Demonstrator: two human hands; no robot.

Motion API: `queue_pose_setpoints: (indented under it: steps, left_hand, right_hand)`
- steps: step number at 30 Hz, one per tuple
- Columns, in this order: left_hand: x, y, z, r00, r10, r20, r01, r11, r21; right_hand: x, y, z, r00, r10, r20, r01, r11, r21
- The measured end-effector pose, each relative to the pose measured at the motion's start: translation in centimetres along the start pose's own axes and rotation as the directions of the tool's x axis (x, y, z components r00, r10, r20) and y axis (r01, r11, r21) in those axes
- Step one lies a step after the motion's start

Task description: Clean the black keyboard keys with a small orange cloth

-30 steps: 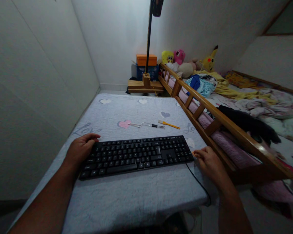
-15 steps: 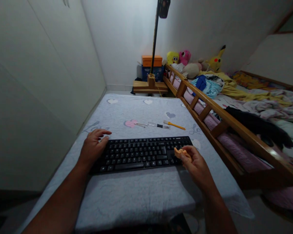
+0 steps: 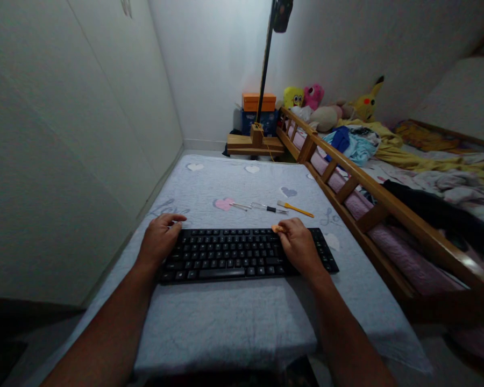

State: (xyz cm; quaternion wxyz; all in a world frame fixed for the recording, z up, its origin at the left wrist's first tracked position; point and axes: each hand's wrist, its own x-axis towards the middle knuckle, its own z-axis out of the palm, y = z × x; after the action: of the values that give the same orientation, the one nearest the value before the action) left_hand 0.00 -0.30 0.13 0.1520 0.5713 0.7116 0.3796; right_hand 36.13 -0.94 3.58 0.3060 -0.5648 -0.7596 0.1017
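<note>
A black keyboard (image 3: 226,252) lies across the cloth-covered table. At its left end rests my left hand (image 3: 160,239), fingers apart and holding nothing, the thumb by the upper left corner. My right hand (image 3: 299,244) is over the right part of the keyboard, closed on an orange cloth (image 3: 277,228). Only a small piece of the cloth shows at the fingertips, near the keyboard's top edge; the palm hides the rest. Some of the right-hand keys are covered by this hand.
Behind the keyboard lie thin cotton-tipped sticks (image 3: 240,206), a black-handled tool (image 3: 271,209) and a yellow brush (image 3: 296,208). A wooden bed rail (image 3: 347,166) runs along the right side. White cabinet doors (image 3: 84,134) stand at left. A lamp pole (image 3: 265,70) rises beyond the table.
My right hand has moved left and slightly forward with the orange cloth, from the keyboard's right section to its top edge. My left hand keeps its place by the left end. The view has shifted slightly.
</note>
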Motion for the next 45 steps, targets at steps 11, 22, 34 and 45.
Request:
queue_pose_setpoints:
  steps: [11,22,34,45]
  left_hand:
    - [0.0,0.0,0.3,0.979,-0.149,0.137,0.165,0.980,-0.111]
    - [0.0,0.3,0.2,0.982,-0.141,0.129,0.157,0.980,-0.126]
    - [0.0,0.5,0.1,0.978,-0.171,0.116,0.187,0.972,-0.142]
    - [0.2,0.0,0.2,0.981,-0.156,0.111,0.172,0.974,-0.148]
  right_hand:
    - [0.1,-0.2,-0.4,0.959,0.036,0.282,-0.002,0.993,-0.121]
    - [2.7,-2.8,2.3,0.950,-0.190,0.249,0.195,0.981,0.005]
    - [2.3,2.0,0.5,0.965,-0.043,0.259,0.100,0.972,-0.212]
    - [1.8,0.6,1.3,0.986,-0.120,0.119,0.136,0.982,-0.132]
